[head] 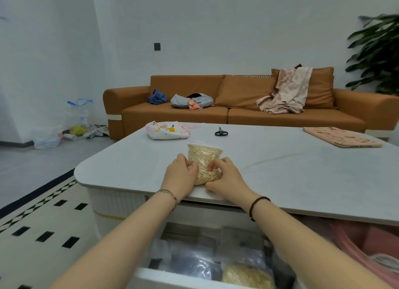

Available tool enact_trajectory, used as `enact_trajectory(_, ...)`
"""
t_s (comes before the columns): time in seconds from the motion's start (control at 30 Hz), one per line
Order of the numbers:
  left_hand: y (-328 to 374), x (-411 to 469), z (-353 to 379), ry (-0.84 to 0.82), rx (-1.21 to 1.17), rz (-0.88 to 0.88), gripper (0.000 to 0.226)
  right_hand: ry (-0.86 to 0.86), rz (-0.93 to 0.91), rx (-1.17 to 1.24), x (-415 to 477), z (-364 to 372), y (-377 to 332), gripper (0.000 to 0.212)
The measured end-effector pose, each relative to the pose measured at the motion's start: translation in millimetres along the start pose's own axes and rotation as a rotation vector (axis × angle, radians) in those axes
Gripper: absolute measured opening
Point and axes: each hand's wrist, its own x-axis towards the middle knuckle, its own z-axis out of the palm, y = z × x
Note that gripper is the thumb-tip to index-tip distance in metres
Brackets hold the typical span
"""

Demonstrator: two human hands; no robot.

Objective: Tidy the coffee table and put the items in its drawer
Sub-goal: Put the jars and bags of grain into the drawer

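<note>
The task seems to be partly done. The white drawer (149, 277) under the pale grey coffee table (280, 170) is pulled open, and inside it there are already several clear plastic bags and one bag of pale yellow flakes (246, 277). On the table top some items are not yet put away: a pair of black-handled scissors (221, 133) near the far edge, a white and pink fabric pouch (167, 130) toward the far left corner, and a flat pink board with dark drawings (343, 137) at the far right corner. The item in hand now is a clear plastic zip bag filled with beige oat flakes (205, 157), which lies on the table close to the near edge, directly above the open drawer. The left hand (180, 176) grips the left side of this bag, and its fingers (192, 166) are curled against the plastic. The right hand (226, 176) holds the right side, with bent fingers (213, 164) pinching into the bag and the thumb lying low beside the bag's near end. The bag probably goes into the drawer next.
</note>
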Motion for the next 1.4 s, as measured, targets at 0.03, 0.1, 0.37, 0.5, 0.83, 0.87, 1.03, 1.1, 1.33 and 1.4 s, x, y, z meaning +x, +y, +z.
enact_trajectory(0.03, 3, -8, 1, -0.007, 0.015, -0.01, 0.033, -0.003, -0.003, 0.018, -9, -3, -1, 0.031)
enact_trajectory(0.1, 12, -21, 2, -0.035, 0.04, -0.02, 0.043, -0.007, -0.03, 0.05, -27, -8, -4, 0.03)
enact_trajectory(0.37, 43, -47, -15, -0.042, -0.263, -0.109, 0.032, 0.093, -0.064, 0.254, -69, -24, -18, 0.044)
enact_trajectory(0.5, 43, -65, -33, -0.013, -0.444, -0.104, 0.029, 0.034, 0.086, 0.665, -78, -39, -31, 0.046)
enact_trajectory(0.83, 23, -111, -46, -0.148, -0.474, -0.079, 0.026, -0.193, 0.208, 0.414, -102, -36, -43, 0.03)
enact_trajectory(0.87, 21, -112, -46, -0.153, -0.487, -0.072, 0.027, -0.193, 0.194, 0.413, -106, -35, -44, 0.031)
enact_trajectory(1.03, -2, -132, -39, -0.257, -0.523, -0.058, 0.034, -0.131, 0.042, 0.352, -129, -19, -24, 0.038)
enact_trajectory(1.1, -10, -138, -35, -0.283, -0.476, -0.067, 0.037, -0.116, 0.013, 0.279, -132, -12, -16, 0.039)
enact_trajectory(1.33, -22, -141, -23, -0.425, -0.397, -0.255, 0.029, -0.231, 0.147, 0.317, -142, 2, -3, 0.036)
enact_trajectory(1.4, -26, -136, -22, -0.482, -0.361, -0.313, 0.025, -0.273, 0.224, 0.315, -140, 5, -3, 0.033)
